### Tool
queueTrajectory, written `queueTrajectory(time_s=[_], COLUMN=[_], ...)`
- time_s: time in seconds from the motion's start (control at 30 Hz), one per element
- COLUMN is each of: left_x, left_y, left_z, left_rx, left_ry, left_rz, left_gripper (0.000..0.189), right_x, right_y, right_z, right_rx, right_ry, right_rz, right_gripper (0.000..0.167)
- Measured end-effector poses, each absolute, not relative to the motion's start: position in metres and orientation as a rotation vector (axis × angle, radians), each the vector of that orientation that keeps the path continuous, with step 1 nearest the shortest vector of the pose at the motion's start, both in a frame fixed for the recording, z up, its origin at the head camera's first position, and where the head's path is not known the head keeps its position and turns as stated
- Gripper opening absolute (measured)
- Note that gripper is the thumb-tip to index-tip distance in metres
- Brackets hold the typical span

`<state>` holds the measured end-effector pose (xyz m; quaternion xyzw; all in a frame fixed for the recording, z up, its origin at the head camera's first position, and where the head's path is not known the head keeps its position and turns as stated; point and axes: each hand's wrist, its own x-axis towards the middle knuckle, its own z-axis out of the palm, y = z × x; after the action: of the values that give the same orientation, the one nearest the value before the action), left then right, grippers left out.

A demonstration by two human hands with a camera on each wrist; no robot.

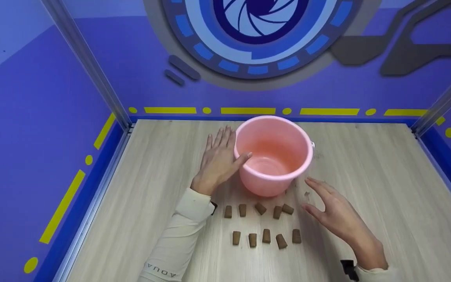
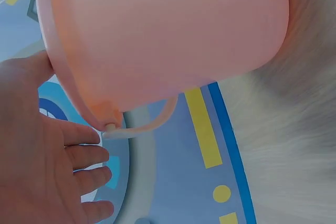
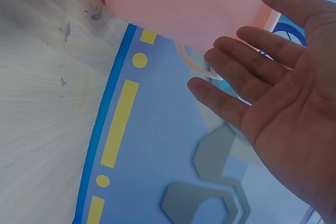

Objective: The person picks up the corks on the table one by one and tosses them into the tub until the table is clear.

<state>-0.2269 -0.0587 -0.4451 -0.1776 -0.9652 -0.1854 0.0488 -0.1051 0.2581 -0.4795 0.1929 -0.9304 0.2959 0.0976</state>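
A pink bucket [image 1: 269, 184] stands on the table, tilted in the head view so that its inside shows; nothing is in it. My left hand [image 1: 219, 162] is at its left side, fingers straight along the outside and thumb at the rim. In the left wrist view the bucket's handle [image 2: 144, 129] hangs down near the left fingertips. To the right of the bucket, my right hand [image 1: 337, 211] hovers apart from it, palm turned inward and fingers extended. Several brown tapered corks [image 1: 266, 236] lie in two rows in front of the bucket, between the forearms.
A blue patterned wall [image 1: 194, 98] rises close behind the bucket. Metal corner posts [image 1: 92, 66] stand at the left and right, with side panels beyond them. The light wood-grain table [image 1: 151, 164] extends to both sides. A white sleeve [image 1: 178, 235] covers the left forearm.
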Motion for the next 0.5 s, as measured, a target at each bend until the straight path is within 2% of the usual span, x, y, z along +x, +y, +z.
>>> queueTrajectory(time_s=[0.5], left_x=[-0.228], left_y=[-0.054], left_z=[-0.449], left_rx=[-0.572], left_ry=[-2.963], left_rz=[-0.528], left_gripper=[0.085], right_x=[-0.101], right_y=[0.26], right_z=[-0.492], right_rx=[0.577], right_ry=[-2.794], right_rz=[0.92], right_gripper=[0.061])
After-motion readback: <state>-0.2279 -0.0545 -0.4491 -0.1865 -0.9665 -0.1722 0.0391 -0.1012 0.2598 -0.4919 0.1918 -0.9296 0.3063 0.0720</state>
